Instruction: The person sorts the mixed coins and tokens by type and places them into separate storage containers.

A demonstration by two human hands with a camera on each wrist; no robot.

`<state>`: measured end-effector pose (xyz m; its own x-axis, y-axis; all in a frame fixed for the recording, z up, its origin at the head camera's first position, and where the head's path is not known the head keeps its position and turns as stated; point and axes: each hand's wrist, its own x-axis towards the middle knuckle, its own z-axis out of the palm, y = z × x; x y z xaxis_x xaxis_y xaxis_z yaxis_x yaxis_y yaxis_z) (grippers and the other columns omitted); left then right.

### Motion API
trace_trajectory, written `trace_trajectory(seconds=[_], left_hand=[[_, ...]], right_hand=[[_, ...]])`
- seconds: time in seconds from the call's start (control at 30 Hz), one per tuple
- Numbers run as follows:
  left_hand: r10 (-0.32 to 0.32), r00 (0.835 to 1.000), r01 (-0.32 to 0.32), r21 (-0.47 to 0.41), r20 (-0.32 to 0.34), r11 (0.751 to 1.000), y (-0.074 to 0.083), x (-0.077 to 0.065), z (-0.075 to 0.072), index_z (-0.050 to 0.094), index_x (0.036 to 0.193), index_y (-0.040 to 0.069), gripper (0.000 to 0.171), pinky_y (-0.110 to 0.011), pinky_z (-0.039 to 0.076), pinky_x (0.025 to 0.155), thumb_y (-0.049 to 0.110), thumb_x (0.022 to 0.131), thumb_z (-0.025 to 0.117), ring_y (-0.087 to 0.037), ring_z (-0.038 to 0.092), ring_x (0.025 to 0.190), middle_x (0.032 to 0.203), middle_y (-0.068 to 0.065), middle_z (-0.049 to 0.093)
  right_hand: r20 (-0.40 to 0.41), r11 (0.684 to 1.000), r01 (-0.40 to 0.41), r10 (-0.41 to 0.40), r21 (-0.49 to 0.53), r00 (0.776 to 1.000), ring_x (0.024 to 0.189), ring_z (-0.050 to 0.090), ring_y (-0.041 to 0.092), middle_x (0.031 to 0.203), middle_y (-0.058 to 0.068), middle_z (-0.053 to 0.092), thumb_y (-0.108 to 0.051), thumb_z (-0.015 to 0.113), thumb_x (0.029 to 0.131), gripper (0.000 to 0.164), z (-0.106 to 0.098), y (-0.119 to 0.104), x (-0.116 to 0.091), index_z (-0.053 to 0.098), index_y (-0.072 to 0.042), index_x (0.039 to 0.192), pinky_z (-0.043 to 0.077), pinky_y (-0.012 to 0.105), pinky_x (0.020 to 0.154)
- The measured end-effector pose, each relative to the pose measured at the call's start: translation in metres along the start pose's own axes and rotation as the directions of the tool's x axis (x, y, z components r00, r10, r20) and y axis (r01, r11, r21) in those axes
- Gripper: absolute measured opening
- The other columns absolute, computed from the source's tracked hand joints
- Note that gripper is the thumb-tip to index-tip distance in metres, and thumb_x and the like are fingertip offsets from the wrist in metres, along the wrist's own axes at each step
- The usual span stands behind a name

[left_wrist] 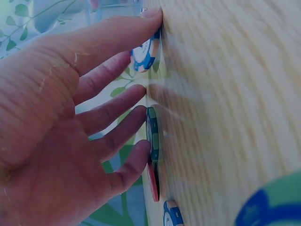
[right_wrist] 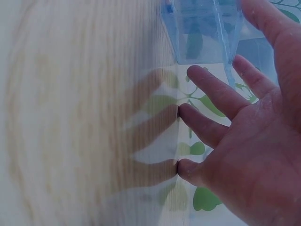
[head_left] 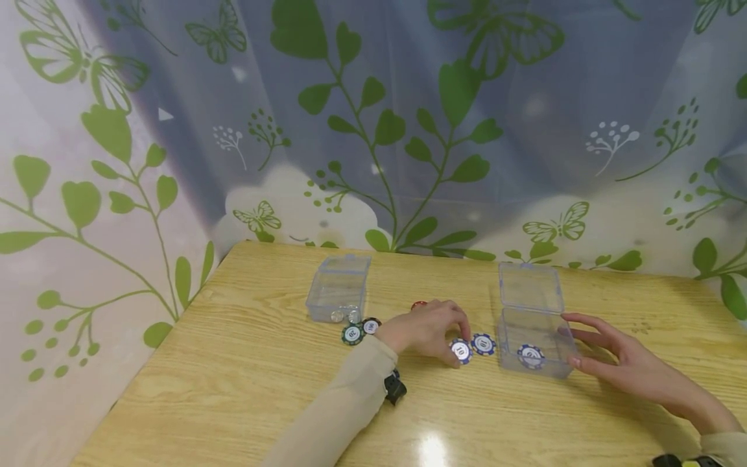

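Leaf-printed cloth is hanging behind a wooden table. Left hand: thumb and forefinger are pinching a blue chip, another chip lying just beside their tips. Right hand: fingers are resting apart, the thumb touching a clear box. Rim-only pressure and light bracing are probably serving steadiness best.

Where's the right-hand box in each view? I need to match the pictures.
Head: the box, lid open, right of centre.
Left wrist: top edge, left of centre, cut off.
Right wrist: top edge, right of centre, cut off.
Shared landmark: the wooden table.
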<state>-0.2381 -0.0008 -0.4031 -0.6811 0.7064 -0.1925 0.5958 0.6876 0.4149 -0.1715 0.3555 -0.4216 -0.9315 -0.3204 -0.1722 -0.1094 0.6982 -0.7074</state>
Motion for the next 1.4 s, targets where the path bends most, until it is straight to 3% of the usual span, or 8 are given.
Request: trace_trajectory(seconds=[0.03,0.13,0.2,0.27,0.4,0.77,1.17,1.4], left_hand=[[0.005,1.0,-0.005,0.0,-0.001,1.0,-0.0001,0.0002,0.0003,0.067,0.103,0.034,0.03,-0.036,0.042,0.113,0.035,0.082,0.088,-0.017,0.048,0.137,0.146,0.008,0.054],[0.02,1.0,-0.02,-0.002,-0.009,1.0,-0.0005,0.0017,0.0015,0.065,0.105,0.032,0.032,-0.031,0.043,0.109,0.033,0.082,0.087,-0.012,0.052,0.127,0.135,0.009,0.058],[0.029,0.999,-0.03,-0.021,-0.018,0.999,-0.0008,0.0024,0.0023,0.064,0.106,0.03,0.033,-0.025,0.044,0.103,0.03,0.082,0.087,-0.007,0.055,0.117,0.125,0.011,0.062],[0.035,0.999,-0.036,-0.047,-0.023,0.998,-0.0012,0.0031,0.003,0.064,0.108,0.028,0.034,-0.021,0.046,0.095,0.027,0.082,0.087,-0.004,0.057,0.106,0.114,0.011,0.064],[0.037,0.999,-0.039,-0.081,-0.031,0.996,-0.0016,0.0032,0.0035,0.063,0.112,0.027,0.036,-0.018,0.047,0.083,0.025,0.084,0.085,-0.002,0.059,0.093,0.104,0.01,0.067],[0.068,0.994,-0.076,-0.093,-0.081,0.993,-0.0021,0.0052,0.0023,0.065,0.116,0.026,0.032,-0.018,0.047,0.075,0.02,0.088,0.08,-0.004,0.058,0.082,0.095,0.009,0.065],[0.123,0.985,-0.14,-0.142,-0.119,0.98,-0.0056,0.0029,-0.0009,0.064,0.119,0.025,0.022,-0.018,0.048,0.077,0.018,0.099,0.067,-0.003,0.061,0.085,0.1,0.005,0.069],[0.129,0.975,-0.163,-0.182,-0.183,0.97,-0.0073,0.0023,-0.0022,0.062,0.119,0.025,0.021,-0.018,0.048,0.076,0.019,0.099,0.067,-0.003,0.061,0.084,0.098,0.006,0.068]], right_hand=[[-0.001,1.0,0.0,0.0,0.0,1.0,0.141,0.044,0.043,0.16,0.032,0.034,-0.034,0.061,0.104,0.073,0.0002,-0.0004,0.0,0.021,-0.026,0.164,0.047,0.072,0.092],[-0.004,1.0,0.008,-0.008,0.017,1.0,0.137,0.048,0.007,0.161,0.03,0.034,-0.033,0.061,0.104,0.072,0.0007,-0.0003,-0.0003,0.022,-0.025,0.163,0.048,0.071,0.093],[-0.007,1.0,0.016,-0.016,0.024,1.0,0.125,0.041,-0.017,0.161,0.029,0.035,-0.033,0.061,0.104,0.071,0.001,-0.0001,-0.0007,0.023,-0.025,0.163,0.049,0.069,0.092],[-0.008,0.999,0.026,-0.026,0.031,1.0,0.114,0.031,-0.031,0.161,0.028,0.035,-0.032,0.061,0.104,0.07,0.0013,0.0002,-0.001,0.024,-0.024,0.163,0.05,0.067,0.091],[-0.009,0.999,0.032,-0.032,0.028,0.999,0.113,0.03,-0.032,0.161,0.027,0.036,-0.032,0.061,0.104,0.07,0.0017,0.0001,-0.001,0.025,-0.024,0.163,0.051,0.065,0.09],[-0.004,0.999,0.028,-0.028,0.032,1.0,0.112,0.029,-0.033,0.161,0.028,0.035,-0.032,0.061,0.104,0.071,0.0013,0.0001,-0.0012,0.023,-0.025,0.163,0.051,0.066,0.09],[-0.007,0.999,0.018,-0.018,0.037,1.0,0.113,0.03,-0.032,0.161,0.03,0.034,-0.033,0.061,0.104,0.072,0.0014,0.0011,-0.001,0.022,-0.026,0.164,0.05,0.068,0.092],[-0.003,0.999,0.013,-0.013,0.038,1.0,0.112,0.03,-0.032,0.16,0.031,0.035,-0.033,0.06,0.104,0.071,0.0018,0.001,-0.001,0.022,-0.025,0.164,0.05,0.068,0.093]])
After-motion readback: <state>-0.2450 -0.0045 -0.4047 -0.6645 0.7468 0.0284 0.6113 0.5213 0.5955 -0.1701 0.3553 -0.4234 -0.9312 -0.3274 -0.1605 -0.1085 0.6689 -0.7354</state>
